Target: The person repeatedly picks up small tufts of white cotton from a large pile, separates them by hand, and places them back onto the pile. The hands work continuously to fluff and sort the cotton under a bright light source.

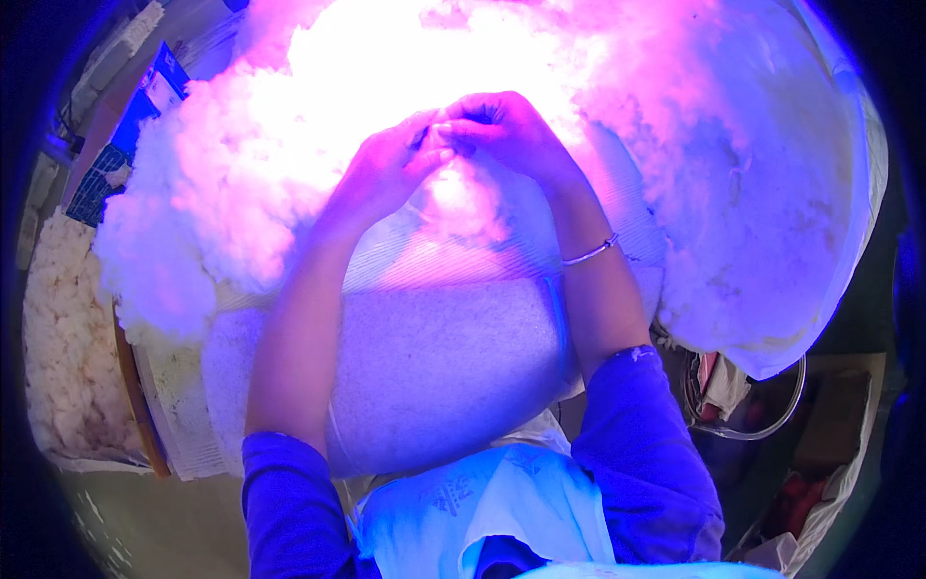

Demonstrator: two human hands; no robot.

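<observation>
My left hand and my right hand meet at the fingertips, both pinched closed. Glare and the fingers hide what lies between them. Just below in the picture shows a small tuft of pale fluff; whether it touches the fingers I cannot tell. A large heap of white fluffy fibre spreads beyond and to the left of my hands. Under my forearms is a ridged pale work surface, with a rounded pad in a whitish covering at its near edge.
Intense pink-violet light washes out the far middle. More fluff covers a pale sheet at right. Brownish-white fibre lies at far left beside a wooden strip. A clear hoop-like rim and an open carton stand lower right.
</observation>
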